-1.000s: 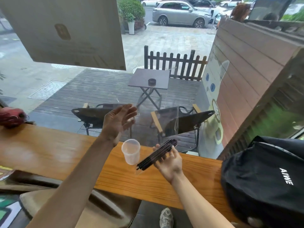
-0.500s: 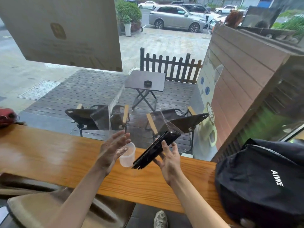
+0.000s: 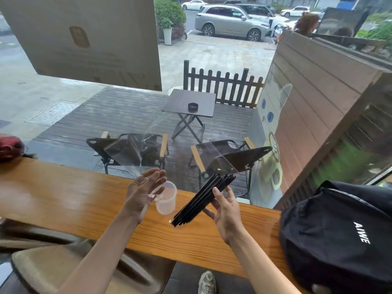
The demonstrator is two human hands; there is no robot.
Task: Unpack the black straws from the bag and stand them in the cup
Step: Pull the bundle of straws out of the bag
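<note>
My right hand (image 3: 226, 211) holds a bundle of black straws (image 3: 201, 201) between thumb and fingers. The bundle tilts up to the right above the counter. Clear bag film (image 3: 214, 154) stands up from the bundle's upper end. A translucent plastic cup (image 3: 168, 201) stands upright on the wooden counter (image 3: 63, 200), just left of the straws. My left hand (image 3: 143, 193) hovers in front of the cup with straight fingers and hides its left side. More clear film (image 3: 127, 152) shows above my left fingertips; whether it touches them I cannot tell.
A black backpack (image 3: 339, 234) lies on the counter's right end. A red object (image 3: 9, 146) sits at the far left edge. Window glass rises straight behind the counter. A padded stool seat (image 3: 63, 270) is below the counter's near edge.
My left hand has dropped from a raised position down in front of the cup. The right hand tilted the straw bundle steeper and took it between thumb and fingers.
</note>
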